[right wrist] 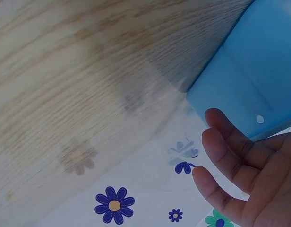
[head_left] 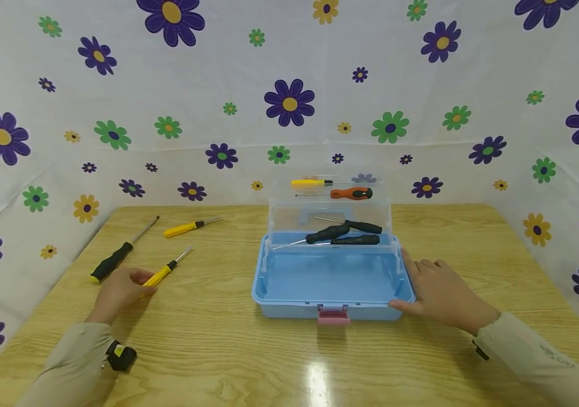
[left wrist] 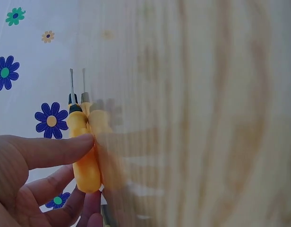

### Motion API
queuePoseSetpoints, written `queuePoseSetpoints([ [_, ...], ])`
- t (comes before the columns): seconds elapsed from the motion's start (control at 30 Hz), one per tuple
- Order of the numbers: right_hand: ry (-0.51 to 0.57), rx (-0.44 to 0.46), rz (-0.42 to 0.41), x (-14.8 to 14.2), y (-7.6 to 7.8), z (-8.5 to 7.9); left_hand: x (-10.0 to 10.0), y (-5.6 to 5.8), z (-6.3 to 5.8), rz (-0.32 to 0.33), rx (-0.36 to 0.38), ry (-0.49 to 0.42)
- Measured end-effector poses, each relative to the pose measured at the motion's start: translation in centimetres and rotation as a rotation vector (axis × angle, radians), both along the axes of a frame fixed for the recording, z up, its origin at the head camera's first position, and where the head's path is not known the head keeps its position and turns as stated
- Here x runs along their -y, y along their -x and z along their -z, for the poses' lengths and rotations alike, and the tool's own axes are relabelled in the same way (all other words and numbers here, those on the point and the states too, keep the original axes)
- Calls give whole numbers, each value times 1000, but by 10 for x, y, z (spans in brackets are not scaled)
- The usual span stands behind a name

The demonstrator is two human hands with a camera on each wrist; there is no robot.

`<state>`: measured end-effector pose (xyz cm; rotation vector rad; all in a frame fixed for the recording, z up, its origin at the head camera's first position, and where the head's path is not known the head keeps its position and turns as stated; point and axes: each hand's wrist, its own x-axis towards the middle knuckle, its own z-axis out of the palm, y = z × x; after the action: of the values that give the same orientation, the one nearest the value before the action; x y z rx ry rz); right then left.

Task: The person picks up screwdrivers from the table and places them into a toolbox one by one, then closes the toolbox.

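My left hand (head_left: 120, 291) pinches the yellow handle of a small screwdriver (head_left: 159, 275) between thumb and fingers. In the left wrist view the screwdriver (left wrist: 85, 163) has a black collar and points its blade away from the hand, close along the tabletop. My right hand (head_left: 439, 291) rests at the right end of a light blue toolbox (head_left: 294, 311), thumb at the front corner and forefinger along the side. Its other fingers (right wrist: 230, 158) are loosely bent beside the blue wall (right wrist: 249, 71) in the right wrist view. The toolbox's clear lid (head_left: 279, 215) stands raised.
A black-handled screwdriver (head_left: 111, 263) and another yellow screwdriver (head_left: 181, 229) lie on the left of the wooden table (head_left: 208, 350). Several screwdrivers, among them an orange one (head_left: 350, 194) and a yellow one (head_left: 310, 183), appear at the raised lid. A pink latch (head_left: 333, 315) hangs in front.
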<state>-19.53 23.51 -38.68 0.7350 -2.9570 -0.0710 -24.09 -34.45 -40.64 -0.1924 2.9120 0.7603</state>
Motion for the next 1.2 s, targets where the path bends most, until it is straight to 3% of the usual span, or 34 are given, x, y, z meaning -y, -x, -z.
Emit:
queuePoseSetpoints([
  [0.87,6,22,16,0,0,-1,3,-2,0,-30,-6,-59],
  [1.2,6,19,14,0,0,-1,1,-3,-2,-41,-23,-35],
])
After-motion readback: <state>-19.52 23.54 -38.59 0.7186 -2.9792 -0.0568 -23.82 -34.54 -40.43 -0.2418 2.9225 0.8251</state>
